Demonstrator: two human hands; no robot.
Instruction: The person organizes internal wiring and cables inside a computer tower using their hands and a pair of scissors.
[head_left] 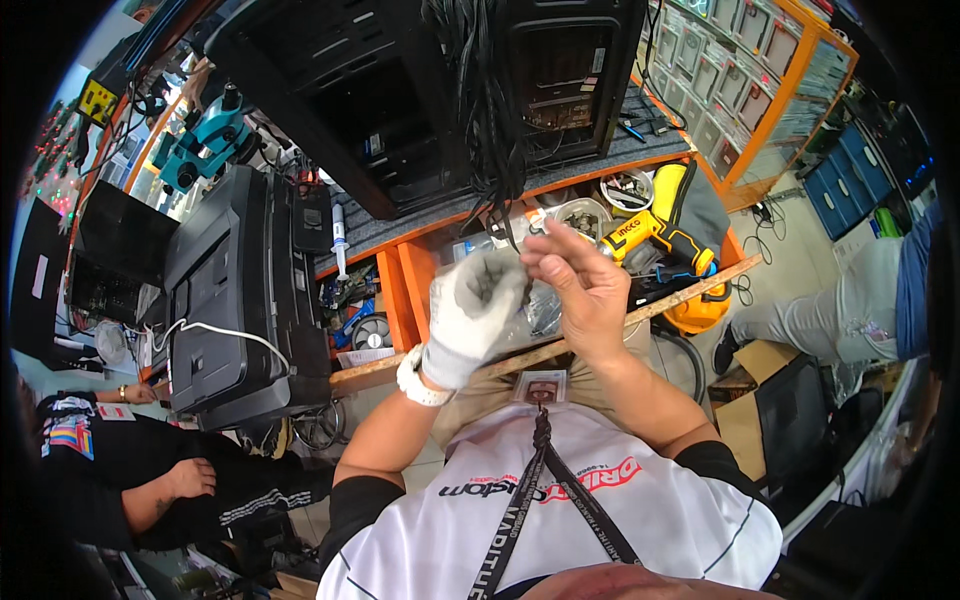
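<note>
My left hand, in a white and grey work glove with a white watch at the wrist, is raised over an open drawer with its fingers curled. What lies inside that curl, if anything, I cannot make out. Close beside it is my bare right hand, its fingers stretched out toward the glove and the thumb apart. A bundle of black cables hangs down in front of a black computer case. Its lowest strand reaches the gap between my hands; whether either hand touches it is unclear.
The wooden drawer below holds a yellow cordless tool, a tub of small parts and clear bags. A black printer stands at left. One person sits at lower left; another's leg shows at right.
</note>
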